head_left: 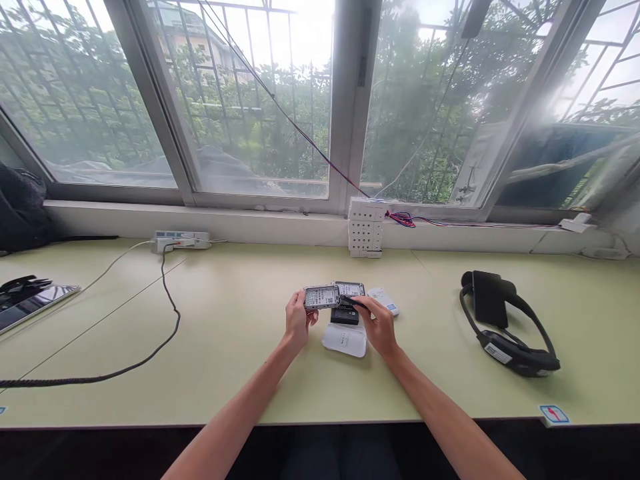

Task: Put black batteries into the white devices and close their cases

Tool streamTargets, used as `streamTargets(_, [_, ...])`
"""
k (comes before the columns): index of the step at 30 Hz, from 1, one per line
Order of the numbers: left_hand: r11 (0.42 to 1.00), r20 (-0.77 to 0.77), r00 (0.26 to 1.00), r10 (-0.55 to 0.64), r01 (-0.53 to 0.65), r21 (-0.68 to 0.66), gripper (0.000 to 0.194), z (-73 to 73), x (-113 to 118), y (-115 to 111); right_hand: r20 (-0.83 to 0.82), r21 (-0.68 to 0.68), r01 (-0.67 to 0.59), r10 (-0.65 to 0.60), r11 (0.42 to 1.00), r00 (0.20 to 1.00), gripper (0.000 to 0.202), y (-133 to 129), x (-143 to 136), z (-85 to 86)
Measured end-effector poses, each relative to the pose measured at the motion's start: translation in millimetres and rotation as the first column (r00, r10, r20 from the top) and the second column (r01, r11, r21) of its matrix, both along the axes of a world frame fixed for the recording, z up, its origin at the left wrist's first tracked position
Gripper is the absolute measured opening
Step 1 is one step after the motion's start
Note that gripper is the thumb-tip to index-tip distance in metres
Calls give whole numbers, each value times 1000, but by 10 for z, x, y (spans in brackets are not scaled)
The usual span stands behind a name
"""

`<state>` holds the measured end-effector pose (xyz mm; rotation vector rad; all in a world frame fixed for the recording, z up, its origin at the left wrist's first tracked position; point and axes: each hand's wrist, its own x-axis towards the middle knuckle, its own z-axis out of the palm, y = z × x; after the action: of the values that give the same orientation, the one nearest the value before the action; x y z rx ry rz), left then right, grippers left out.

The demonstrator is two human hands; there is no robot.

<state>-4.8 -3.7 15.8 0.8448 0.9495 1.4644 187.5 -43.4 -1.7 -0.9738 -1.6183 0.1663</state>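
My left hand (297, 319) grips an opened handheld electronic device (321, 297) by its left end, its dark frame and printed white label facing up. My right hand (380, 325) is closed on a slim black tool (353, 301), with its tip at the right edge of the device; the tool's exact kind is too small to tell. Just behind lies a second opened device (351, 289) with a similar label. Below them is a black battery (345, 314), partly covered from view. A white cover shell (345, 339) rests nearer me, and a white device (384, 301) lies beyond my right hand.
A black headset (515, 347) with a strap sits on the right of the table (210, 320). White stacked boxes (365, 228) stand by the window. A power strip (181, 241), a dark cable (177, 320) and a tablet (37, 307) are on the left.
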Motion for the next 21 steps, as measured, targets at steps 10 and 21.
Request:
streamTargets(10, [978,-93,974,-207,209,19,31,-64,41,-28,25,81,14,-16,997,1000,21,14,-1,-34])
streamTargets(21, [926,-103,922,-374,376,4,33,-48,67,-73,166,198,-63,30,978,986,29,52,-25,-72])
